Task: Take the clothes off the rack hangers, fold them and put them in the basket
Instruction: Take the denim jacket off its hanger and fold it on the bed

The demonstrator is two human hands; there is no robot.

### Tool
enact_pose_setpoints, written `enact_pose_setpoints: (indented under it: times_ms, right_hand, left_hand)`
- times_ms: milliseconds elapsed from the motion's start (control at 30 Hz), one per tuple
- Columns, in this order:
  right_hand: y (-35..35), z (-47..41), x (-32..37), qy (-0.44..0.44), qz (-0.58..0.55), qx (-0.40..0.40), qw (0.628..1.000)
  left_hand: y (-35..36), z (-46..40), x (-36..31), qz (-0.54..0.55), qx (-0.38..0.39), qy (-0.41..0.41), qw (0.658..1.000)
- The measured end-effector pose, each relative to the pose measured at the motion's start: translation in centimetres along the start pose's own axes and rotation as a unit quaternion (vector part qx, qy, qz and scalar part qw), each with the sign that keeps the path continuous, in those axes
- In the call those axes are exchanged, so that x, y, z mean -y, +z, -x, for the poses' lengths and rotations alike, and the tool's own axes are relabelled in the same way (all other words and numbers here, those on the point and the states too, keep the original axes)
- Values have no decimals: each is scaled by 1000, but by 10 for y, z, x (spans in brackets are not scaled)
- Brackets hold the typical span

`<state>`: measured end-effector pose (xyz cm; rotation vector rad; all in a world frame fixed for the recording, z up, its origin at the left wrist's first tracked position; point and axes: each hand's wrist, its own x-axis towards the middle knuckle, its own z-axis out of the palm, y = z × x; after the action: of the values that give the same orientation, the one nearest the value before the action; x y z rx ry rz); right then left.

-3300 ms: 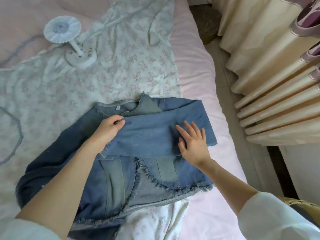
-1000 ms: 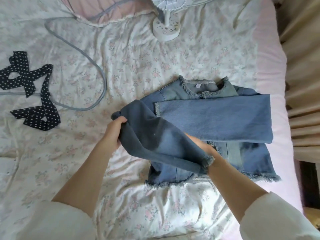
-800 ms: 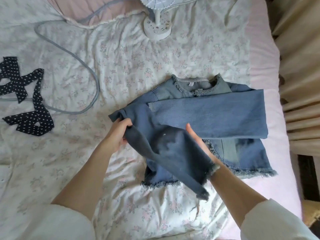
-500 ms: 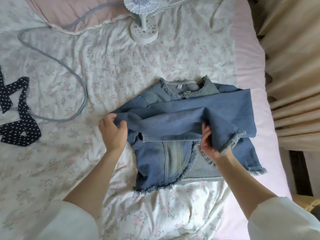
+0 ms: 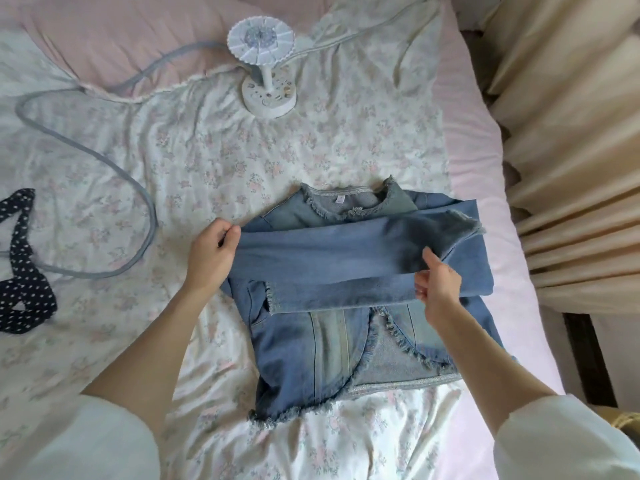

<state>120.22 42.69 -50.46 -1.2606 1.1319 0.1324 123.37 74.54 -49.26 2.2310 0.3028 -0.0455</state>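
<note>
Since 0.5 s ago, second sleeve carried across denim jacket chest toward 3 o'clock. Head view: left hand pinches shoulder fold; right hand pinches sleeve edge. Jacket on bed, centre. Sleeves folded; body fold remains.

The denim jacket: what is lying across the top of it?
Both sleeves are folded across the denim jacket, held by the left hand and right hand. They cover its chest.
</note>
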Motion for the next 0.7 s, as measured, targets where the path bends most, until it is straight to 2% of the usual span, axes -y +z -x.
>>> enact_pose_setpoints:
  times_ms: [67, 133, 233, 300, 400, 500, 567, 633, 700]
  right_hand:
    - [-5, -6, 16, -54, 1, -46, 997]
    - [-7, -11, 26, -63, -70, -42, 995]
    - [-7, -23, 32, -13, -241, -6, 970]
    - [-12, -30, 28, 24, -276, 2, 961]
    - [-24, -34, 11, 114, -254, 44, 959]
    - [-31, -36, -13, 177, -244, 76, 951]
    - [-26, -33, -28, 203, -222, 104, 948]
    - [-17, -27, -34, 206, -186, 118, 953]
    - [-8, -24, -32, 171, -140, 84, 972]
  left_hand:
    - [-2, -8, -12, 17, 9, 3, 1000]
    - [1, -14, -21, 34, 27, -13, 999]
    - [19, -17, -30, 24, 41, -11, 999]
    - [33, -12, -27, 8, 42, -22, 999]
    - [42, 7, -14, -52, -24, -34, 998]
    - [50, 42, 1, -109, -88, 21, 990]
    - [60, 63, 16, -190, -73, 64, 977]
    - [68, 75, 27, -240, -23, 68, 968]
    - [69, 75, 32, -239, 12, 54, 969]
